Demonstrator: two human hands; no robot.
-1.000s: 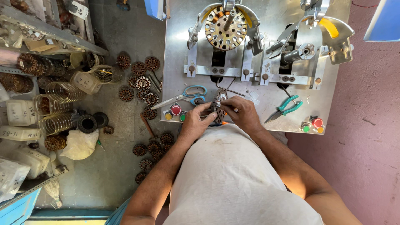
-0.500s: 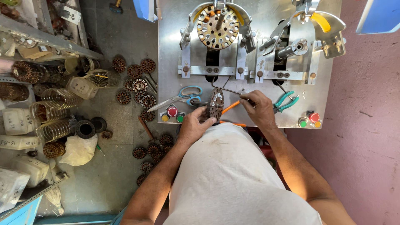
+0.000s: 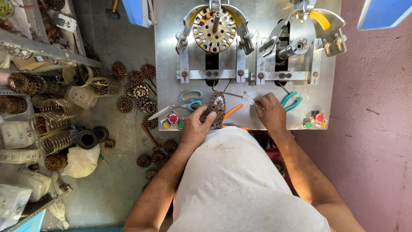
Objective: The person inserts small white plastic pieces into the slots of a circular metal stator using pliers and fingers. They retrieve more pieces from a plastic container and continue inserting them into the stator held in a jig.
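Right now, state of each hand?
Left hand: closed on the round wound stator, held on edge.
Right hand: fingertips pinching a small white slip on the metal bench.

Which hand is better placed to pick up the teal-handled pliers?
Right. The right hand lies right beside the teal-handled pliers on the metal bench, while the left hand is across the bench gripping the round stator core.

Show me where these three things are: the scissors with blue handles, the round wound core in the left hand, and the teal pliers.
scissors [image 3: 182,103]: head view, on the pivot where the blades meet.
round wound core [image 3: 217,107]: head view, on its face.
teal pliers [image 3: 292,101]: head view, on a handle.
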